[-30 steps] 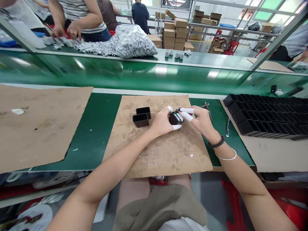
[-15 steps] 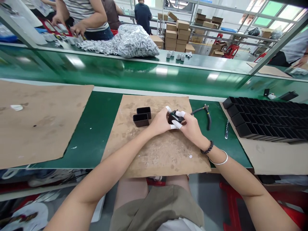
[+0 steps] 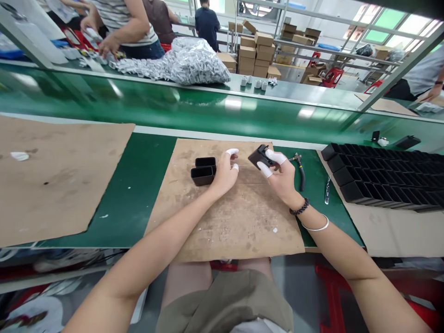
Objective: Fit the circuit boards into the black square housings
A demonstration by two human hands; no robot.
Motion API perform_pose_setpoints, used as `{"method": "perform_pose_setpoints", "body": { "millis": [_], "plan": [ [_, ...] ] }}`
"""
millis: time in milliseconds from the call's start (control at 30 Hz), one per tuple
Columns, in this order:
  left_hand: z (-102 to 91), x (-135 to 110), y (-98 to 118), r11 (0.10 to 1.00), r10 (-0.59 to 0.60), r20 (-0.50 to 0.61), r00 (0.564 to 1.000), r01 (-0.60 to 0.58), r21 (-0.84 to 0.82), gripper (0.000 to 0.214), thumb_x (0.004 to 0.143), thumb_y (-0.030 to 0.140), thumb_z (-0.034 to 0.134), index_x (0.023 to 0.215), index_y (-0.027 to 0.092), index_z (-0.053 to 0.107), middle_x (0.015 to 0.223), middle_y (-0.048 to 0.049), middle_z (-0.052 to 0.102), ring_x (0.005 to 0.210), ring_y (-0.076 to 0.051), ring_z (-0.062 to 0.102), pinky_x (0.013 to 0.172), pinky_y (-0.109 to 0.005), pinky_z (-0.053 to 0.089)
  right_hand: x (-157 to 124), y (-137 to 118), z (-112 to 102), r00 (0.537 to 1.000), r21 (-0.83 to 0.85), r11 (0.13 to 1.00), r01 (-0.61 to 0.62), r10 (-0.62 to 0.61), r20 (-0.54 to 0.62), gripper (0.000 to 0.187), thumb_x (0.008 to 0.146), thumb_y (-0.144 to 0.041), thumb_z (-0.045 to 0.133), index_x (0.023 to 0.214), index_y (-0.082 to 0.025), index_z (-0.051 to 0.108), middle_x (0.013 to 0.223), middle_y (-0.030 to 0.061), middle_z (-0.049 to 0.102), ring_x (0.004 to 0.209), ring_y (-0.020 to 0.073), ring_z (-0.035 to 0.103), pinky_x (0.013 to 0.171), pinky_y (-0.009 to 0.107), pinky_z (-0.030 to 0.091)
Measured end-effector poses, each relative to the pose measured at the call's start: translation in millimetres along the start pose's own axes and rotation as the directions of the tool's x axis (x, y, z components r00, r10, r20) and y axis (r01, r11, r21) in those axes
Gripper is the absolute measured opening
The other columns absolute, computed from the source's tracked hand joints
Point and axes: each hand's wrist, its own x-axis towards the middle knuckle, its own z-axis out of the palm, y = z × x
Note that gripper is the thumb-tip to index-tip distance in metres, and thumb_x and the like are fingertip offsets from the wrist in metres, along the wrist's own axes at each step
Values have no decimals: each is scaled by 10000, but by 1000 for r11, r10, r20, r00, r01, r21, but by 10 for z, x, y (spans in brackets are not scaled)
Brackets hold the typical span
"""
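Between the thumb and fingers of my right hand (image 3: 280, 173) is a black plastic housing (image 3: 258, 157), held tilted above the cardboard mat (image 3: 236, 222). White finger cots cover several fingertips on both hands. My left hand (image 3: 226, 172) holds nothing, its thumb and fingers apart, just right of two black open-topped boxes. The nearer black box (image 3: 201, 176) stands in front of the farther black box (image 3: 205, 162), their openings facing up. Beyond my right hand lie pliers (image 3: 300, 171) with dark handles, partly hidden by that hand.
Rows of black boxes (image 3: 385, 175) fill a cardboard sheet on the right. A small metal-bladed tool (image 3: 327, 190) lies beside them. Another cardboard sheet (image 3: 62, 185) covers the left. Across the green divider, a co-worker's hands (image 3: 109, 45) handle white parts near a plastic bag (image 3: 199, 62).
My left hand has let go of the black housing and moved left toward the two boxes. My right hand has lifted and tilted the housing, moving slightly right.
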Motion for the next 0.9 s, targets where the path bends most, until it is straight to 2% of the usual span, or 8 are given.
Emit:
{"method": "perform_pose_setpoints", "body": {
  "millis": [133,167,300,467,567,667,767,900],
  "plan": [
    [18,-3,16,1000,-7,-10,1000,7,2,491,728,25,523,1185,188,595,1122,-79,634,1118,-232,607,1090,-457,448,8,21,19,982,-66,998,-13,25,186,281,852,-289,718,1127,-228,719,1065,113,756,957,309,709,859,480,588],
    [16,-4,20,1000,-15,-11,1000,15,6,485,732,29,528,1185,187,597,1122,-82,634,1114,-235,610,1084,-459,453,9,25,21,984,-46,999,-22,30,178,293,846,-294,730,1133,-232,718,1072,106,761,976,306,712,880,477,589],
    [-8,-11,41,999,-11,6,1000,11,36,464,753,38,540,1190,185,599,1126,-91,641,1109,-244,613,1070,-466,463,6,38,28,998,80,995,-60,62,-22,290,907,-349,683,1182,-259,700,1199,85,747,1110,275,699,964,433,582],
    [-41,4,43,999,38,43,998,-39,22,467,756,69,587,1206,192,608,1180,-93,637,1157,-243,604,1101,-461,454,-41,71,62,970,7,999,-52,49,237,380,837,-227,742,1214,-231,697,1183,91,760,1087,288,716,997,468,573],
    [-34,27,18,988,-13,217,976,46,-149,583,725,108,667,1295,198,582,1252,-98,651,1176,-244,622,1098,-457,468,-60,72,65,980,21,999,-39,34,198,356,867,-235,714,1222,-227,695,1180,93,755,969,250,733,871,420,620],
    [-14,34,3,951,-32,376,926,144,-272,644,715,164,731,1340,174,577,1304,-127,669,1181,-264,648,1064,-448,505,-62,61,36,992,57,998,31,-37,119,265,894,-251,694,1157,-245,730,1265,90,726,1104,254,714,956,419,600],
    [-16,17,28,963,-18,353,936,111,-245,619,729,201,741,1333,153,609,1263,-137,704,1130,-268,682,1008,-436,546,-55,64,-3,994,86,995,58,-65,90,214,916,-247,670,1110,-269,759,1273,67,740,1210,262,689,1079,455,541],
    [-55,8,102,991,47,305,951,-6,-134,530,727,260,786,1242,171,701,1207,-115,748,1051,-268,720,975,-431,575,-34,81,-43,982,150,986,67,-92,164,216,915,-224,668,1095,-279,774,1283,51,744,1200,270,703,1066,458,554]
  ]
}}
